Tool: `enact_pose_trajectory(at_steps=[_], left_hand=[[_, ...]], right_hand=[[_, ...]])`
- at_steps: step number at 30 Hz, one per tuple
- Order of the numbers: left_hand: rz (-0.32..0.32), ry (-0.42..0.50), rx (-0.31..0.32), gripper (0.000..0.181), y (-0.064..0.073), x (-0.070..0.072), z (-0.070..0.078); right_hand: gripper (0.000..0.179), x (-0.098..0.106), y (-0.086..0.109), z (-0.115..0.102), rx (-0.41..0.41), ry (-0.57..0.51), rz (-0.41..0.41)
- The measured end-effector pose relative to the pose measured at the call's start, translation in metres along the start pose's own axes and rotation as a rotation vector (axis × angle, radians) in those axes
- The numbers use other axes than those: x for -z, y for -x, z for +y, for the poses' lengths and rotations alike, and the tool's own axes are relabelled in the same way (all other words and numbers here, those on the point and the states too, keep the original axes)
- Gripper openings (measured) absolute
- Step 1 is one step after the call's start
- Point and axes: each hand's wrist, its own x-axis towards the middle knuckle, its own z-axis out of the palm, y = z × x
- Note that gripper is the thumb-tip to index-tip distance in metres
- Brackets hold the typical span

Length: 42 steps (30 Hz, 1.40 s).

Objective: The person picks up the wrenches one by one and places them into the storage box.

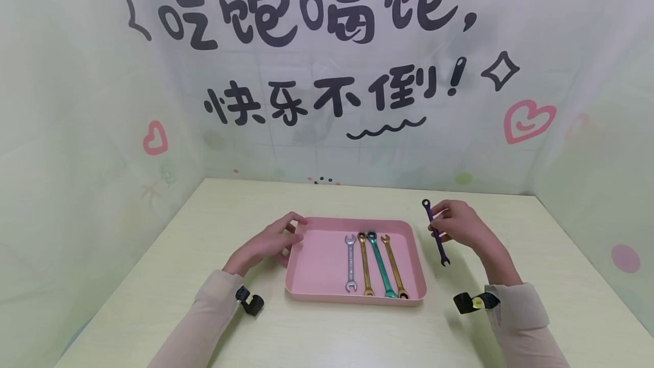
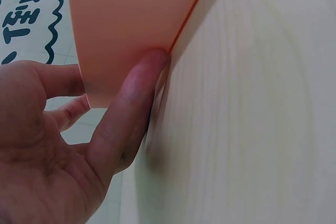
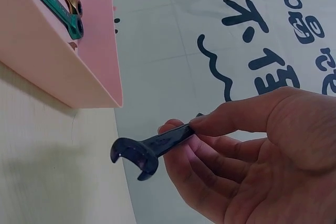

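A purple combination wrench is pinched between the thumb and fingers of my right hand, above the table just right of the pink tray. Its ring end points away and its dark open end faces the right wrist camera. My left hand grips the tray's left side, fingers at the rim and thumb low on the outer wall. Inside the tray lie a silver double open-end wrench, a gold wrench, a green ratchet wrench and another gold wrench, side by side.
The tray stands on a pale wood-grain table. A white printed curtain with dark lettering hangs behind the table and along both sides. Each wrist wears a black strap with a small camera.
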Motion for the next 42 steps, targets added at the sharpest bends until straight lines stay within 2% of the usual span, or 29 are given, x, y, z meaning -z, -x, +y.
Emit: enact_pose_trajectory(at_steps=[21, 42], left_hand=[[0.007, -0.006, 0.023, 0.04, -0.004, -0.002, -0.003], [-0.001, -0.003, 0.002, 0.04, 0.0, 0.0, 0.0]], right_hand=[[0.034, -0.008, 0.001, -0.005, 0.019, -0.008, -0.005], [0.034, -0.017, -0.001, -0.012, 0.03, -0.034, -0.017]])
